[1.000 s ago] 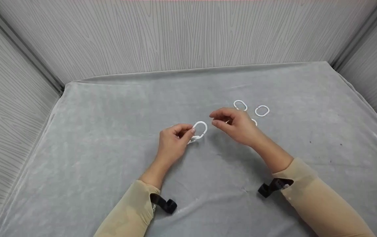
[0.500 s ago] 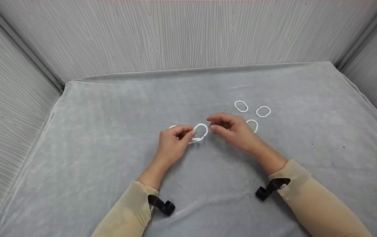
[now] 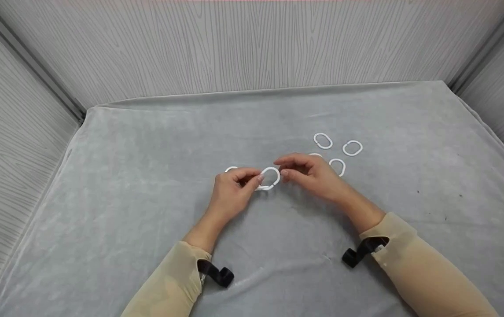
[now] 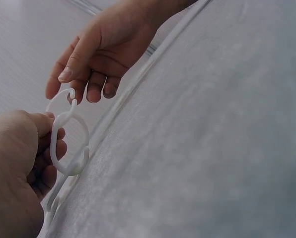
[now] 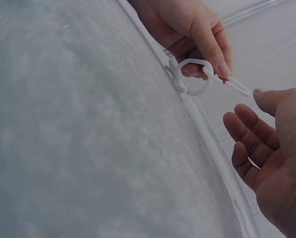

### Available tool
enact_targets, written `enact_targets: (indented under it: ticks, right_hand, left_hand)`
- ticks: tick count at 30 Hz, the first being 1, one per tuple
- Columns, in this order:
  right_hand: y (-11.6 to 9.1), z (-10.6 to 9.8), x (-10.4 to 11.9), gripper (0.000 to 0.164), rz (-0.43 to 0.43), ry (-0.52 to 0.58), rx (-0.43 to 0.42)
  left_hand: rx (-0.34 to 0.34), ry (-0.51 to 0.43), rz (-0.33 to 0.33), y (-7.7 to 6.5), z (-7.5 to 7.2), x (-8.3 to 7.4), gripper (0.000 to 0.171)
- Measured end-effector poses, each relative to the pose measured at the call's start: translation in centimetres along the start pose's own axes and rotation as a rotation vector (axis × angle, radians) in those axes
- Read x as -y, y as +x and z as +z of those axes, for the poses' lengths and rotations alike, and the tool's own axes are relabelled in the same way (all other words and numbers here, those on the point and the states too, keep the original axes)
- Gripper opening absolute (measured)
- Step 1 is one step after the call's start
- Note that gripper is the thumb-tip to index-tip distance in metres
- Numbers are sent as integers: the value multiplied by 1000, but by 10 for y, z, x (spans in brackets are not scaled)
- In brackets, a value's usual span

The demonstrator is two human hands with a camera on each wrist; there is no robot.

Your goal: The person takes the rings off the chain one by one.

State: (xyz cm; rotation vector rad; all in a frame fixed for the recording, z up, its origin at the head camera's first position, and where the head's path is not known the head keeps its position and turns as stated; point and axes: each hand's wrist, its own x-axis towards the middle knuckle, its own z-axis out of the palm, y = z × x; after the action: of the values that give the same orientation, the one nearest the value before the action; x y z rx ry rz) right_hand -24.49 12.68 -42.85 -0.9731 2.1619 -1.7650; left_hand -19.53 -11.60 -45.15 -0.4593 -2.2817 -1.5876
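My left hand [image 3: 234, 189] pinches a white oval plastic link [image 3: 270, 177] between thumb and fingers. In the left wrist view, a second link [image 4: 53, 144] hooks through it and hangs below, with part of a chain trailing further down. Another white link [image 3: 230, 168] peeks out behind the left hand. My right hand [image 3: 315, 176] is held at the pinched link's right side, fingers loosely bent, with no link seen in its grasp. Its thumb tip is very close to that link's end [image 5: 242, 89]; whether they touch I cannot tell.
Loose white links lie right of centre on the grey cloth [image 3: 146, 211]: a far one [image 3: 323, 141], one farther right [image 3: 352, 148], and one partly behind the right hand [image 3: 337, 167]. A sliver of another [image 3: 315, 154] shows above that hand. Panel walls [image 3: 252, 48] enclose the table.
My right hand has come slightly left and down, close to the pinched link, uncovering more of the loose link behind it. The left hand keeps its pinch, almost still.
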Motion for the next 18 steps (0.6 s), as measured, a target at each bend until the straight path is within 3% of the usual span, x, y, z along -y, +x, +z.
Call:
enact_targets:
  ticks: [18]
  right_hand:
    - [-1, 0, -2, 28, 19, -57, 23]
  left_hand:
    - [39, 2, 54, 1, 0, 2, 11]
